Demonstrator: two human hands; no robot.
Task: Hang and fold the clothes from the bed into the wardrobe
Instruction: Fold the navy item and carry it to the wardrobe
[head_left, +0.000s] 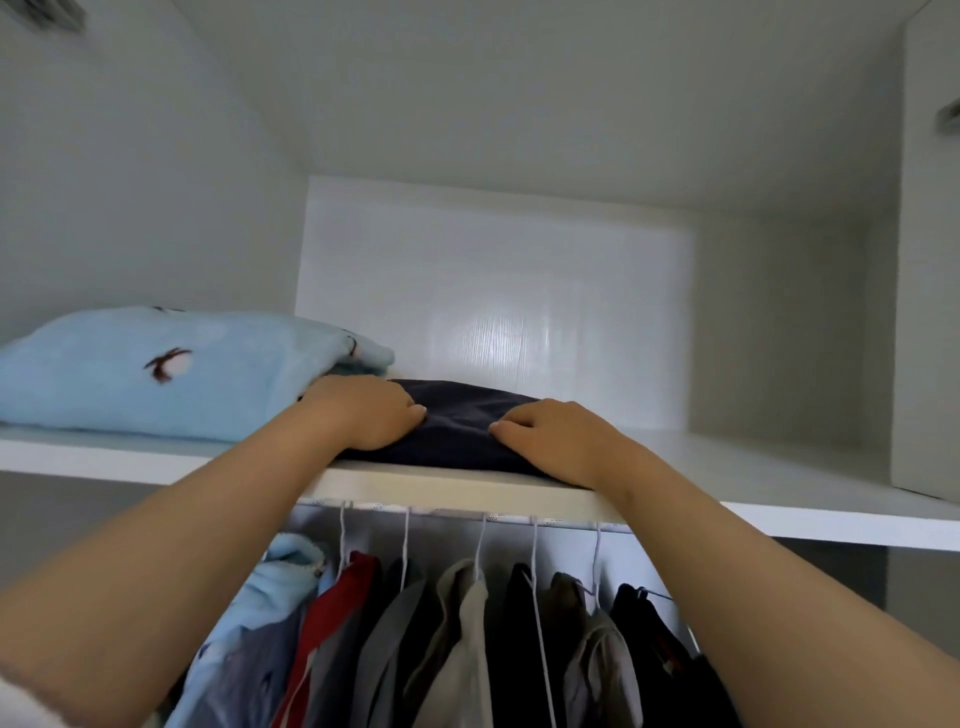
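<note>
Where the white wardrobe (493, 291) stands open, its shelf (779, 499) spans the view, and a row of hanging clothes (467, 623) fills the rail below. A folded light blue fleece (156, 369) lies on the shelf's left part. Just beside it, at the front edge, sits the folded dark navy garment (462, 421). The left hand (363, 410) and right hand (550, 436) rest on its two ends, thumbs on the cloth. Their fingers are hidden, so clutching or merely pressing cannot be told.
</note>
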